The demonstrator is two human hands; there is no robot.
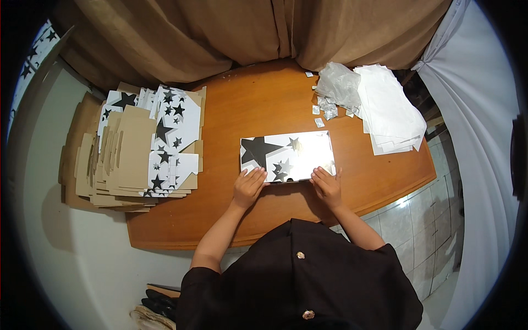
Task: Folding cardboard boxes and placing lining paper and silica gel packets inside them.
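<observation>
A white box with black and grey stars [308, 148] lies closed on the wooden table in front of me. On its near left corner rests my left hand [250, 187], fingers stretched out flat over the lid's edge. My right hand [327, 186] lies the same way on the near right corner, its thumb apart from the fingers. Both palms hang over the box's front edge, and neither hand grips anything. What is inside the box is hidden.
Flattened star-printed cardboard pieces [129, 148] are piled at the table's left end. White paper sheets [388, 110] lie stacked at the right, beside a crumpled clear plastic bag [338, 85] and several small packets [319, 122]. A brown curtain [236, 33] hangs along the far edge.
</observation>
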